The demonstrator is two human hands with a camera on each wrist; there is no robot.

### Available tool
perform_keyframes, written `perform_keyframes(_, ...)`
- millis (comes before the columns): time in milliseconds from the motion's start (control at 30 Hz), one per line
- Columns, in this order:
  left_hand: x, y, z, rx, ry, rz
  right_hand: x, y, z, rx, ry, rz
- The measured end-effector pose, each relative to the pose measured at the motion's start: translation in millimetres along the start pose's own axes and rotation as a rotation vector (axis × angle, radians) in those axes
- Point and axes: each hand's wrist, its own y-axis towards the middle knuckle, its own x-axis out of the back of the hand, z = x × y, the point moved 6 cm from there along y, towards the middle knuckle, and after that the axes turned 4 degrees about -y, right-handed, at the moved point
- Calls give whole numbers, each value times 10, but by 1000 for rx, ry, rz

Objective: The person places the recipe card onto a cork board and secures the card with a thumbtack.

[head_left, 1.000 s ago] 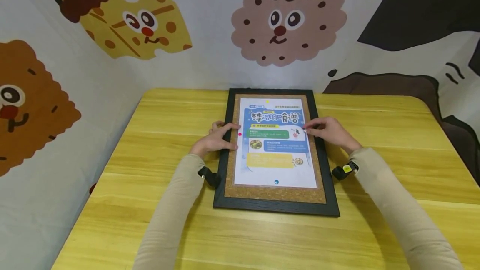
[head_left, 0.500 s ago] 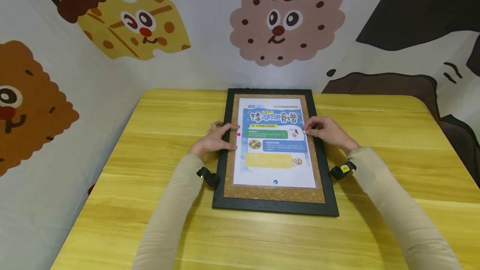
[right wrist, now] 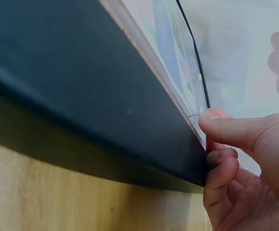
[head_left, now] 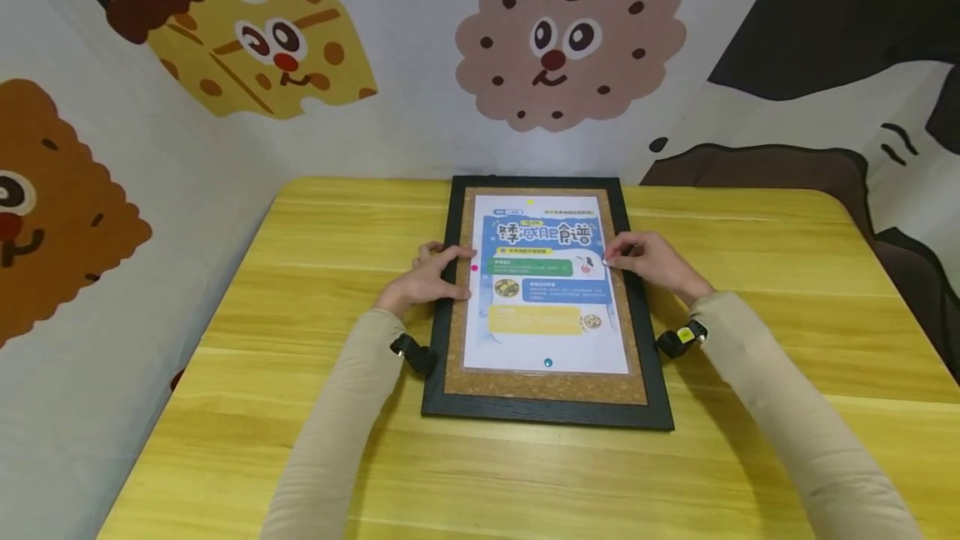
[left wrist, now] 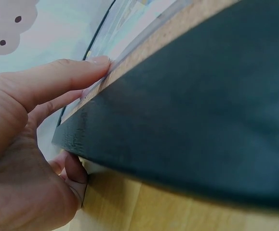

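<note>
A printed sheet (head_left: 517, 348) in a clear cover lies on a black-framed corkboard (head_left: 547, 387). My left hand (head_left: 427, 280) rests on the sheet's left edge, thumb and forefinger spread and touching it on either side of a pink pin (head_left: 474, 268). At the right edge, my right hand (head_left: 654, 261) pinches a small white-headed pin (head_left: 606, 262) between thumb and fingers. In the right wrist view its thin needle (right wrist: 193, 115) points at the sheet, while the fingers hide most of its head. The other fingers of my right hand curl near the frame.
A yellow pin (head_left: 530, 202) sits at the sheet's top, a blue one (head_left: 548, 362) at its bottom. The board lies on a wooden table (head_left: 300, 290), its far end close to a wall cloth (head_left: 420, 132) printed with cartoon snacks.
The head view has shifted slightly, so the board appears a little further left. Both hands keep their places on the sheet, the right one still pinching the pin.
</note>
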Motion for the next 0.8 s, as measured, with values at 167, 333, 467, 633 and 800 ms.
perform_keyframes(167, 0, 2, -6, 10, -3, -3, 2, 6, -23, -23, 15, -6)
perform_keyframes(333, 2, 4, -7, 18, 2, -12, 5, 10, -14, -30, 16, -10)
perform_keyframes(467, -2, 2, -12, 18, 11, -10, 2, 19, -2, -24, 0, -15)
perform_keyframes(633, -2, 4, -1, 19, 10, -13, -21, 32, 20, -27, -19, -8)
perform_keyframes(800, 4, -7, -15, 13, 20, -11, -24, 33, 39, -53, -24, 4)
